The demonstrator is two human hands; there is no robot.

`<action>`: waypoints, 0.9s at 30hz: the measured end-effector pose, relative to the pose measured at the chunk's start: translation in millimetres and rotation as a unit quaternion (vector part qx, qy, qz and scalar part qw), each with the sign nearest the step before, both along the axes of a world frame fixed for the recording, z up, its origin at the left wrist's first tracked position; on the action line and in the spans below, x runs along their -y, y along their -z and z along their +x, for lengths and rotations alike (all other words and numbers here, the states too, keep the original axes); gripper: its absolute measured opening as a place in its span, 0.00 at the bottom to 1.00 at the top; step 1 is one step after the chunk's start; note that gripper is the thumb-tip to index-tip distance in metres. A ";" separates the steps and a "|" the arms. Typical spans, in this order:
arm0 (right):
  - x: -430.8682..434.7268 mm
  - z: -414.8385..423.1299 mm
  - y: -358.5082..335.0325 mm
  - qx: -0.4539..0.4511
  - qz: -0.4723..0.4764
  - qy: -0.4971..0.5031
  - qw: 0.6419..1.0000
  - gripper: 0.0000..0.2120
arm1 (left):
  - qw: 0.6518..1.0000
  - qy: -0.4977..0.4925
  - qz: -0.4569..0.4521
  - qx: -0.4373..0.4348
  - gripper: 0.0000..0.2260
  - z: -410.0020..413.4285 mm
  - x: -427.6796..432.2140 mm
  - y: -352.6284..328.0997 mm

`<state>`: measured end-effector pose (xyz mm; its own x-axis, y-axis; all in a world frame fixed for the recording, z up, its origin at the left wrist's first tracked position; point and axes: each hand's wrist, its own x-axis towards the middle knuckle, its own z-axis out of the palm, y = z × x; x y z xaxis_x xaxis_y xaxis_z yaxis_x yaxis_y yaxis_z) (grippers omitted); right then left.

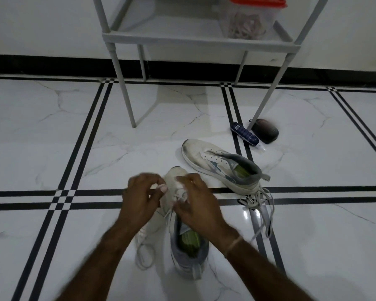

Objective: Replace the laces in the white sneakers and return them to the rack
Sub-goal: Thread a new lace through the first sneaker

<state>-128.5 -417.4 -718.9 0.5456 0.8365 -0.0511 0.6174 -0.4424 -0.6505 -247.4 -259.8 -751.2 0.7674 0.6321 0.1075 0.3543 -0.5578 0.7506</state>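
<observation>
A white sneaker (pixel 188 260) with a grey collar and green insole stands on the floor in front of me, toe pointing away. Over its lace area, my left hand (pixel 139 198) pinches a white lace (pixel 144 253) whose loose end loops on the floor to the sneaker's left. My right hand (pixel 195 203) grips lace strands at the eyelets. The image there is blurred. A second white sneaker (pixel 217 164) lies unlaced farther right. A loose grey-white lace (pixel 262 205) lies tangled behind its heel.
A grey rack (pixel 195 40) stands against the wall, holding a clear tub (pixel 250 20) with a red lid and laces inside. A dark blue bottle (pixel 245 134) and a black round object (pixel 266 131) lie beside the rack's right front leg. White marble floor with black stripes.
</observation>
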 end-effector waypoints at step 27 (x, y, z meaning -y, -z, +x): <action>-6.7 35.0 -33.9 -0.622 0.186 0.176 0.740 0.13 | 0.979 0.025 -0.195 0.043 0.09 31.3 46.6 -43.2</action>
